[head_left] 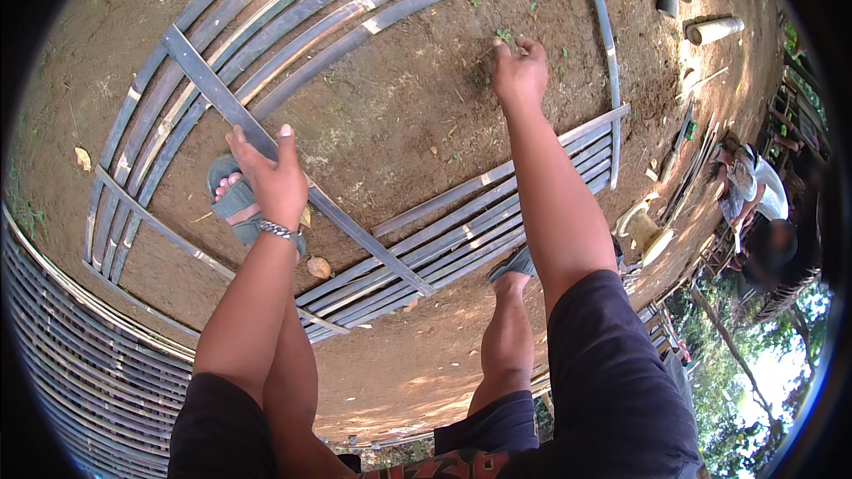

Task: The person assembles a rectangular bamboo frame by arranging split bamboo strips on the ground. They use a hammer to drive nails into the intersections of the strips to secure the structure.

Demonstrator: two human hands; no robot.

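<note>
A frame of long dark bamboo slats (359, 4) lies on the bare ground, with a wide cross slat (217, 84) running diagonally over it. My left hand (275, 182) straddles that cross slat, thumb on one side and fingers on the other, closed around it. Farther off to the right, my right hand (521, 75) is low over the soil inside the frame. Its fingers are bent together at a small green weed (505, 36); the grip is partly hidden by the hand. A second group of parallel slats (461, 235) spans the frame's near side.
My sandalled left foot (235, 200) stands between the slats. Dry leaves (319, 267) lie nearby. A slatted bamboo panel (80, 355) is at the lower left. Cut bamboo lengths (714, 30) lie at the upper right. Another person (765, 186) sits at the far right.
</note>
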